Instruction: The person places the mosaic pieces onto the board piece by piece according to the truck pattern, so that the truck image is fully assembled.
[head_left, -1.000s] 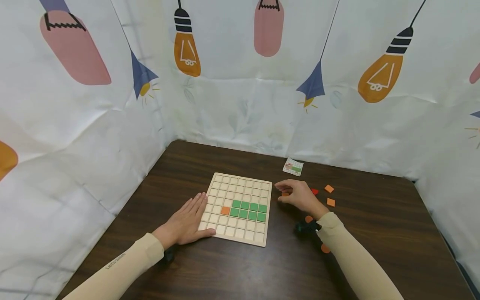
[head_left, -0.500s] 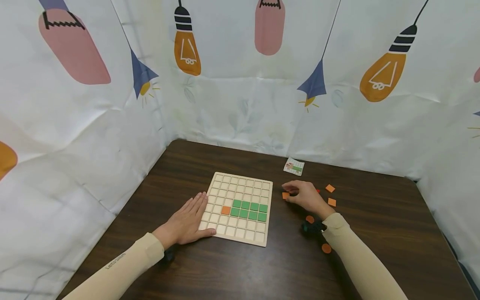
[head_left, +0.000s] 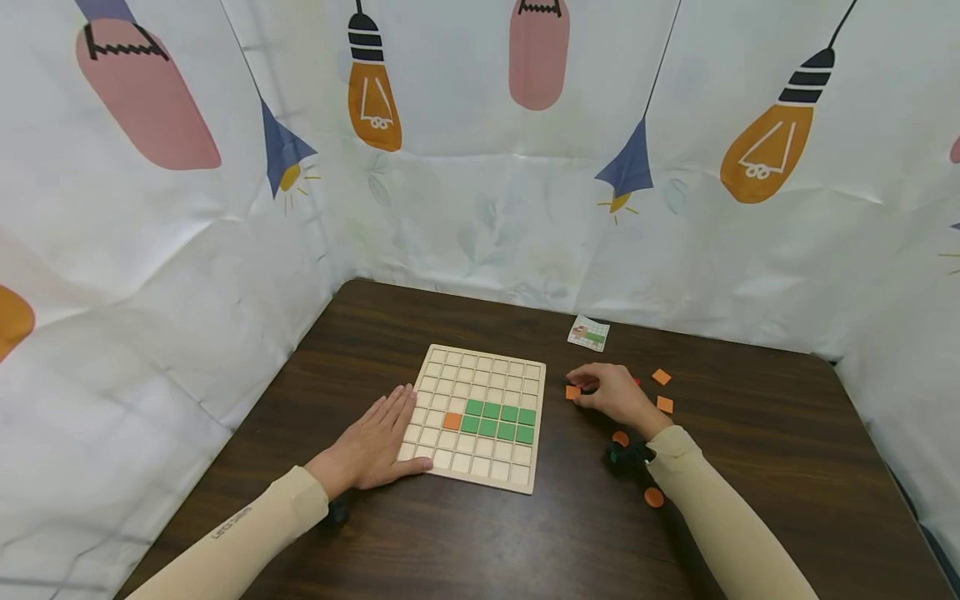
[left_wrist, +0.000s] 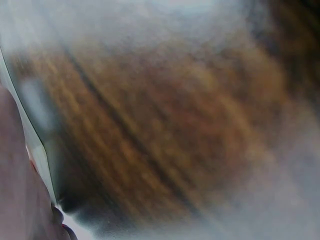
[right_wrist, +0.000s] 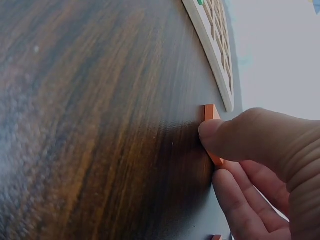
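A pale wooden grid board (head_left: pixel 480 375) lies on the dark table, holding several green square tiles (head_left: pixel 497 421) in two rows and one orange square tile (head_left: pixel 452 421) to their left. My left hand (head_left: pixel 372 442) rests flat with straight fingers along the board's left edge, its thumb over the lower left corner. To the right of the board, my right hand (head_left: pixel 611 393) pinches another orange square tile (right_wrist: pixel 212 113) between thumb and fingers, low over the table. Whether that tile touches the tabletop I cannot tell. The left wrist view is mostly blurred wood grain.
A small printed picture card (head_left: pixel 588 332) lies behind the right hand. Two loose orange square tiles (head_left: pixel 662 377) and two round orange pieces (head_left: pixel 653 497) are scattered on the right. A red piece (head_left: pixel 637 382) is partly hidden behind the hand. Fabric walls stand behind the table (head_left: pixel 450 542).
My right hand has shifted slightly right, and its thumb and fingers have come onto the orange square tile, which now shows between them. The left hand and board have stayed put.
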